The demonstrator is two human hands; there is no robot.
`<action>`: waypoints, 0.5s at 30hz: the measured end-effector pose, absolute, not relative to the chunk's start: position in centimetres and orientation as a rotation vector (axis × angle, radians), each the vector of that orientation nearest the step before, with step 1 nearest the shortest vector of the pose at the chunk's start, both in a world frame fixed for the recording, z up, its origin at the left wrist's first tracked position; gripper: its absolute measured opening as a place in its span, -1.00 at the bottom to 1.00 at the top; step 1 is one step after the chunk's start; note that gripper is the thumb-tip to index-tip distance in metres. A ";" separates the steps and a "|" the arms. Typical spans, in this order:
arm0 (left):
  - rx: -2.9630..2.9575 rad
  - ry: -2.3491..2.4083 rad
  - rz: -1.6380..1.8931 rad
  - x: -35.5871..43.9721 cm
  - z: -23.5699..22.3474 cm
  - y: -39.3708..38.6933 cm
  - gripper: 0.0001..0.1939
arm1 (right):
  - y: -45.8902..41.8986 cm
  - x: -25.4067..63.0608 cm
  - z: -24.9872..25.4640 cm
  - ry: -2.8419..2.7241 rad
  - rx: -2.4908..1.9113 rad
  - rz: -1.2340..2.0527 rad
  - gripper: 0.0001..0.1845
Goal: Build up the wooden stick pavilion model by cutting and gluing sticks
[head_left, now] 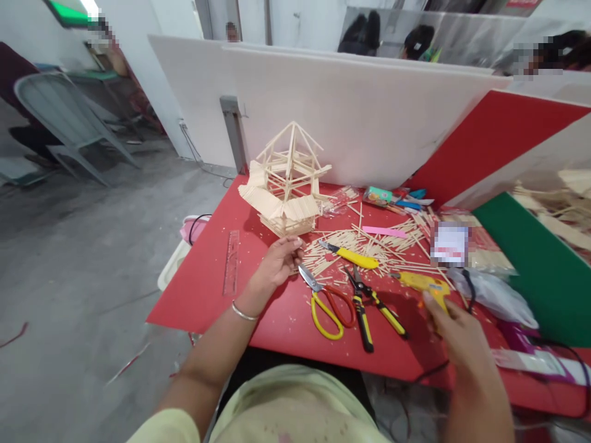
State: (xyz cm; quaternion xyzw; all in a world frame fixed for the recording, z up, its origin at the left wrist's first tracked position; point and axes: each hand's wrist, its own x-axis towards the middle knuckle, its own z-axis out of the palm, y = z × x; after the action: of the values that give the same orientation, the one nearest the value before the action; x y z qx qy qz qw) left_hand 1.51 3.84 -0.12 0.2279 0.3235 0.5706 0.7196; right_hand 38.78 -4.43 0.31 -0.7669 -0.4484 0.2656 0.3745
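My right hand is wrapped around the handle of a yellow hot glue gun, its nozzle pointing left over the table. With fingertips pinched together, my left hand is just in front of a house-like wooden stick model; what it pinches is too small to make out. The model has an open pointed frame on top and slatted eaves below. To the right of my left hand lie scissors with one yellow and one red handle, a yellow utility knife and black-and-yellow cutters.
Loose wooden sticks and scraps cover the middle of the red table. A clear ruler lies left. A pink strip, plastic bag and green board are farther right. White panels stand behind.
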 end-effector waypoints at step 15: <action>0.470 0.753 1.407 0.2 1.2 4.1 -0.68 | -2.3 33.5 3.8 -1.400 -1.918 0.705 -0.40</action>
State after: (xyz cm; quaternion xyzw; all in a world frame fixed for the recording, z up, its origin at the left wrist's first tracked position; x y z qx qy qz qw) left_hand 0.16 4.07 1.23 0.2090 0.3346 0.6252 0.6734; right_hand 33.46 -2.31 3.80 -0.7320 -0.5344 0.2689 0.3260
